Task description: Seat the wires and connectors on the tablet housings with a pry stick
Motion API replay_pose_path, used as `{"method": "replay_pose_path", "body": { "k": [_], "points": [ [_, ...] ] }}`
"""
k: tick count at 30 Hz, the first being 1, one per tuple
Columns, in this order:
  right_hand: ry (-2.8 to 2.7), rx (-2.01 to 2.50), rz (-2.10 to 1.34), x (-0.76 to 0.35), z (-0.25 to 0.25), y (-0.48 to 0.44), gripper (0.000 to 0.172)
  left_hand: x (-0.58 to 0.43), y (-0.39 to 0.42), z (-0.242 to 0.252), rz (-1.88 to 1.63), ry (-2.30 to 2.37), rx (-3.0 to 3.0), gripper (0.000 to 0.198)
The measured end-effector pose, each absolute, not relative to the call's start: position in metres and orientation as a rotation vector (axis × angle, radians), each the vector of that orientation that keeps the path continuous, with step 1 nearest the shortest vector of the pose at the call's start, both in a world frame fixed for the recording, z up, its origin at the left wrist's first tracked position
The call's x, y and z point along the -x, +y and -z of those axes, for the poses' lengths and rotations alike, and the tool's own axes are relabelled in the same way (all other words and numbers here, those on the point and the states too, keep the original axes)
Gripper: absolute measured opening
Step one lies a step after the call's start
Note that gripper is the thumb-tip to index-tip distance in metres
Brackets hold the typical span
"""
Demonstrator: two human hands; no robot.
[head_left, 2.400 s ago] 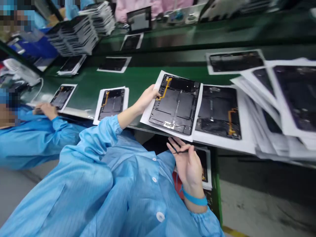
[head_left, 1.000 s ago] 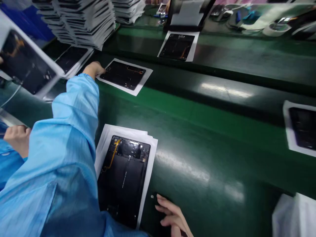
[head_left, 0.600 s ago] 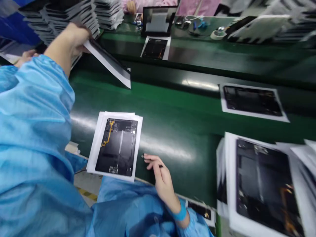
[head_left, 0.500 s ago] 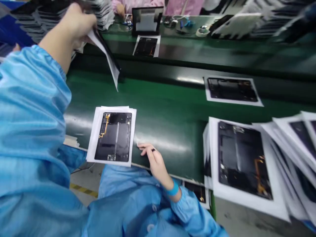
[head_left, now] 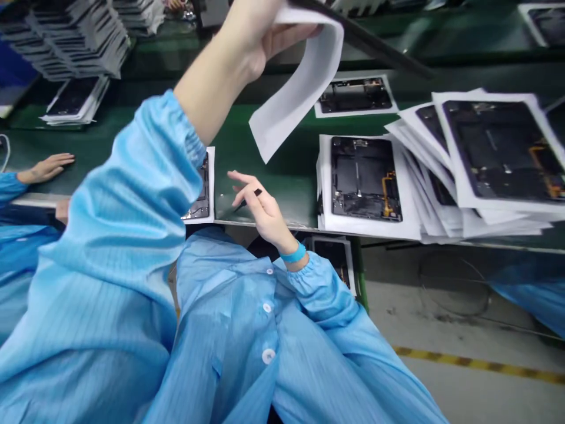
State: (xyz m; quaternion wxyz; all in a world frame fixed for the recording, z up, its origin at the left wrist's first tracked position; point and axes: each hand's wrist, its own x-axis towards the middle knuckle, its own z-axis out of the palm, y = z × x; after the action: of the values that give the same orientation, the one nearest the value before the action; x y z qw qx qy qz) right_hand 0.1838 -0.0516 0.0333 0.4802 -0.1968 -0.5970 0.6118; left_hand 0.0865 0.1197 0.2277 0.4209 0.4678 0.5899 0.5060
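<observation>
Dark green workbench (head_left: 293, 191) goes across the view, and beginning at the left, tall stacks (head_left: 75, 41) of white sheets and dark layers stand at its back. Nearer, a co-worker's hand (head_left: 50, 168) rests flat on the green, its fingers stretched. Then comes a panel (head_left: 203, 191) on white paper, half hidden by the person's blue sleeve (head_left: 123, 194). The left hand (head_left: 260, 35) is raised high in the middle; its fingers are closed together and have hold of a dark panel (head_left: 371, 32) with its paper sheet (head_left: 304, 94). We see this panel only by its edge, so I cannot tell its face; the paper hangs down in a curl, maybe because only its upper end is gripped. The right hand (head_left: 265, 215) is lower, palm half turned, fingers loosely bent and apart, with a thin dark tool (head_left: 257, 192) between them — probably kept so to leave the fingertips free. So the held panel is in the left hand, above the right hand and well apart from it. More to the right, 1 panel (head_left: 353, 94) lies farther back, and 1 orange-strip panel (head_left: 366, 179) tops a pile beside fanned sheets (head_left: 435, 194) — each panel has paper below, I think against scratches.
</observation>
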Motion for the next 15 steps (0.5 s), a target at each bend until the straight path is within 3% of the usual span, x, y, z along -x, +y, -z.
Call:
{"method": "replay_pose_path", "body": {
  "k": [2,5,10,15],
  "points": [
    [-1.367,0.517,-1.445,-0.196,-0.028,-0.047,0.059,-0.090,0.098,-0.204,-1.348,1.358,-1.193,0.039],
    [-1.111,0.600,-1.443,-0.216,-0.013,-0.040,0.059,-0.081,0.049,-0.148,-1.440,1.343,-1.169,0.059],
    [-0.739,0.688,-1.422,-0.240,0.019,-0.027,0.063,-0.059,-0.043,-0.039,-1.614,1.541,-1.201,0.072],
    [-0.661,0.664,-1.375,-0.234,0.029,-0.003,0.058,-0.064,-0.102,0.032,-1.670,1.545,-1.086,0.089]
  ]
}}
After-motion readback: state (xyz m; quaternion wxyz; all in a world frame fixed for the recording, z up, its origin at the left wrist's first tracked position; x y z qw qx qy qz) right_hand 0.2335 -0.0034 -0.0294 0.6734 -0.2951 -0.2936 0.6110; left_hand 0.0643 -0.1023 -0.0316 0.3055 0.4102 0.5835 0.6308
